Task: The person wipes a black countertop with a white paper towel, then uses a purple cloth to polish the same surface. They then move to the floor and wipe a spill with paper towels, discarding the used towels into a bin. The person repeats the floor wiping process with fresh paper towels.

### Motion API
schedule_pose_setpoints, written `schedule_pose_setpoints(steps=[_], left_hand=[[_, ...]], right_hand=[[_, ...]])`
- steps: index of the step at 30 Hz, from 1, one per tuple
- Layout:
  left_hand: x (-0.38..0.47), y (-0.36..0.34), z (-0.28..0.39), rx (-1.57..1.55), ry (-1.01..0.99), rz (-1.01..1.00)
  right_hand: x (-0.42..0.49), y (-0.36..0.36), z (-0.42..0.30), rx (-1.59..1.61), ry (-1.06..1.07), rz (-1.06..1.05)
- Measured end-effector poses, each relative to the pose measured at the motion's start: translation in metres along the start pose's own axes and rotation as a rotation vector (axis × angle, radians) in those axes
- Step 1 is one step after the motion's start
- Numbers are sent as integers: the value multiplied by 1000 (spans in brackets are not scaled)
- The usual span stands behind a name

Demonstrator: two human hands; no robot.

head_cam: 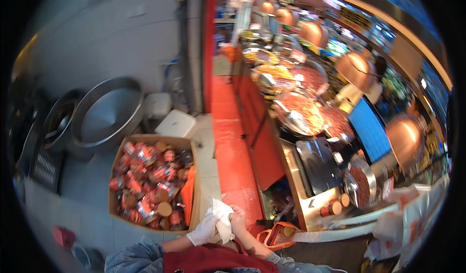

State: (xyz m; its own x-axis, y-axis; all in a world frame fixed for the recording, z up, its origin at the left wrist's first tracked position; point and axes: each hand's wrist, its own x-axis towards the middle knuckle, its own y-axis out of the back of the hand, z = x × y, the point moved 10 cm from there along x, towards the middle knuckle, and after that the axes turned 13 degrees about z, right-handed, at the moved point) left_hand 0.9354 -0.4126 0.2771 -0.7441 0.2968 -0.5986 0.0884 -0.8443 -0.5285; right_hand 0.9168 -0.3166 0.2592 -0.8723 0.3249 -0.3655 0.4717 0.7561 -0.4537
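Note:
Low in the head view, in front of a red apron, my two hands meet. My left hand (205, 231) wears a white glove and touches a crumpled white piece (222, 218), which may be a second glove or a cloth. My right hand (237, 219) is bare, its fingers closed on the right edge of that piece. Just left of the hands stands a large cardboard box (197, 185) filled with jars (154, 174) that have red labels and brown lids. An orange bag (189, 193) lies along its right inner side.
Round metal pans (107, 113) and white stools (176, 124) stand behind the box. Red matting (233, 156) runs beside a counter holding bowls of food (300, 114), copper lamps (355, 67), a blue screen (369, 131) and jars (331, 208). An orange bag (278, 235) and plastic bags (397, 222) are lower right.

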Motion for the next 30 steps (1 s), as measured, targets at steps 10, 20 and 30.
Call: schedule_pose_setpoints(steps=[10,20,30], left_hand=[[-79,220,139,435,-698,270],[-261,514,235,-337,-599,597],[-379,673,254,-411,-725,940]], right_hand=[[-66,-250,135,-202,-157,-430],[-254,-502,346,-507,-717,-1093],[-325,-602,511,-943,-1096,-1366]])
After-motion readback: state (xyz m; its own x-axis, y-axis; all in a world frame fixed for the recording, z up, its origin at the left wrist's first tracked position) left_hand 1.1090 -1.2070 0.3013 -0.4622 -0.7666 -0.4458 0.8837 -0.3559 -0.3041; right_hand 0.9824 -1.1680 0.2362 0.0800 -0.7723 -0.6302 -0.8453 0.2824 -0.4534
